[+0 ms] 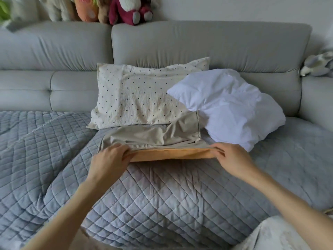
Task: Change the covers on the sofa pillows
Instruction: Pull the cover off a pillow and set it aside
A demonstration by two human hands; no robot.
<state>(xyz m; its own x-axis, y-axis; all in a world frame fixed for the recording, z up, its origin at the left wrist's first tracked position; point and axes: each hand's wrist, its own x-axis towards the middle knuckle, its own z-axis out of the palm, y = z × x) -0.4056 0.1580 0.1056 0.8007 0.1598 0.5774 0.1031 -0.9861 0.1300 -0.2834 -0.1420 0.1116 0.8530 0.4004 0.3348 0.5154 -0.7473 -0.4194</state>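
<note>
Status: roughly midway, my read. Bare white insert lies on the sofa at right, leaning on the backrest, no cover on it, so its old cover is off. Dotted pillow sits behind centre against the backrest, cover on; can't tell if that one is old or fresh. Beige cover lies flat on the grey quilt in front of the dotted pillow, its right corner just touching the insert, zip pull visible near its right end. Left hand and right hand each pinch the near edge with curled fingers, one at either end, spreading it so the orange lining shows; looks like the zip mouth held open. Nothing inside the cover as far as I can see. Left to do, judging from this: feed insert into beige cover, zip it, set it back; then the dotted pillow if it needs changing. Plush toys on the backrest, not involved.
</note>
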